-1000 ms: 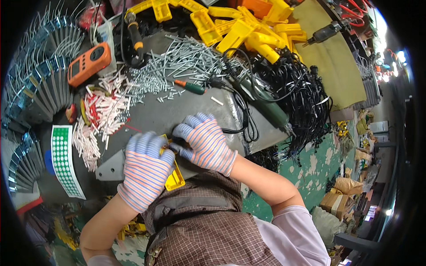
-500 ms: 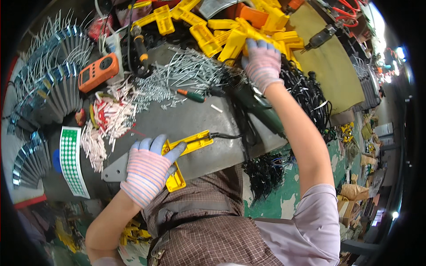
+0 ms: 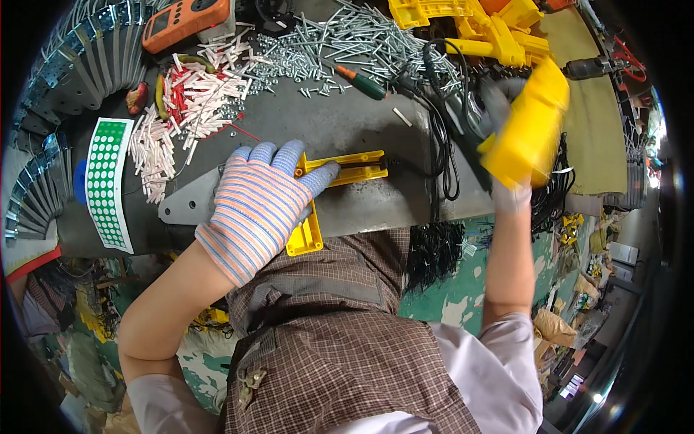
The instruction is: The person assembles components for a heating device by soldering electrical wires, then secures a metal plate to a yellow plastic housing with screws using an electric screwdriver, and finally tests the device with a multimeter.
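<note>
My left hand (image 3: 262,192), in a striped knit glove with grey-blue fingers, grips a yellow plastic housing half (image 3: 306,235) near the bench's front edge. Its thumb lies over the housing, which is open side up. A black cable (image 3: 405,168) runs into the housing's right arm. My right hand (image 3: 497,108) is raised at the right, blurred by motion, holding a yellow plastic shell (image 3: 533,119). The shell covers most of that hand. Between the hands lie a green-handled screwdriver (image 3: 367,84) and a small white tube (image 3: 402,116).
Loose screws (image 3: 354,43) and white-and-red tubes (image 3: 189,101) lie in heaps on the metal bench (image 3: 303,119). An orange meter (image 3: 184,23) and a green-dotted sticker sheet (image 3: 108,184) are at left. More yellow housings (image 3: 499,40) and a power screwdriver (image 3: 589,67) are at far right.
My right hand has come back from the yellow pile toward me, bringing a yellow shell. My left hand keeps its hold on the housing half. The whole view has shifted.
</note>
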The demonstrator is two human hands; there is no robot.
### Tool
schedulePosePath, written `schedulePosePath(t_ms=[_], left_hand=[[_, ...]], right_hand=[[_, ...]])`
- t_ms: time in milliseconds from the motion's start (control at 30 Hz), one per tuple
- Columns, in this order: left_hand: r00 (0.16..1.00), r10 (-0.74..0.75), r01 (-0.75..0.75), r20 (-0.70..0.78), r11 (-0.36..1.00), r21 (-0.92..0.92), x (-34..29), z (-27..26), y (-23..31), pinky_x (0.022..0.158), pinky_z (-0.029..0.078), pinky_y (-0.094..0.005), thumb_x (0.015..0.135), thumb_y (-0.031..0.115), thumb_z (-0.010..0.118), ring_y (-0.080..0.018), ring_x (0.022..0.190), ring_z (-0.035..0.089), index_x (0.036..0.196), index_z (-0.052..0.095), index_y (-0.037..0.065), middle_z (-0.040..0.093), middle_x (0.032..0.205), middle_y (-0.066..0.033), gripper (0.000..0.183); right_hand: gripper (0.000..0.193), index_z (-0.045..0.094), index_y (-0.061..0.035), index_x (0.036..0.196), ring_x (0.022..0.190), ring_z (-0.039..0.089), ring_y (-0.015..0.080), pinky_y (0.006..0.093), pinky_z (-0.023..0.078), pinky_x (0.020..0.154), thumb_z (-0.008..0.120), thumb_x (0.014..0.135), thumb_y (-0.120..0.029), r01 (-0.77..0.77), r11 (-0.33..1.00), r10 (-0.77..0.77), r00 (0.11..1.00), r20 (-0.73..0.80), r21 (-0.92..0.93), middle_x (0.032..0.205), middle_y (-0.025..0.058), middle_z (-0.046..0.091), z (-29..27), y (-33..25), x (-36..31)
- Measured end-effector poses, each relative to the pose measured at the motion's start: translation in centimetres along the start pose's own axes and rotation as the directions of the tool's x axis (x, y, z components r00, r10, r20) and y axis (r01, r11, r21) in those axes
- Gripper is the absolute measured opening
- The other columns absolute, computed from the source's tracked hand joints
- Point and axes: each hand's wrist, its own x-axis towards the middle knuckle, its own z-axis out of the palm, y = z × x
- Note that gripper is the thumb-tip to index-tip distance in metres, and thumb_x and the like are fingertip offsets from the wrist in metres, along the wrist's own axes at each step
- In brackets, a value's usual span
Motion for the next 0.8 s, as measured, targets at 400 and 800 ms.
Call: schedulePosePath(t_ms=[400, 800], left_hand=[[0.997, 0.040, -0.039, -0.071, 0.999, 0.016, -0.1, 0.6, -0.2, 0.097, 0.041, -0.0468, 0.074, 0.021, 0.074, -0.0366, 0.114, 0.052, 0.130, 0.059, 0.020, 0.054, 0.125, -0.0193, 0.058], [0.865, 0.249, -0.286, -0.435, 0.958, -0.020, -8.0, 4.7, 0.1, 0.111, 0.021, -0.0666, 0.069, 0.027, 0.067, -0.0215, 0.104, 0.062, 0.079, 0.064, 0.017, 0.064, 0.082, 0.0006, 0.014]], right_hand=[[0.007, 0.059, -0.0045, 0.095, 0.077, 0.058, 0.0149, 0.0284, 0.048, 0.073, 0.058, 0.095, -0.012, 0.122, 0.934, -0.030, 0.963, 0.269, -0.335, 0.084, 0.0025, 0.059, 7.5, 1.1, -6.1], [0.047, 0.061, 0.0005, 0.117, 0.105, 0.059, 0.0397, 0.0427, 0.048, 0.092, 0.073, 0.076, -0.020, 0.409, 0.858, -0.023, 0.635, 0.772, -0.311, 0.111, 0.0214, 0.061, 7.8, 0.3, -6.2]])
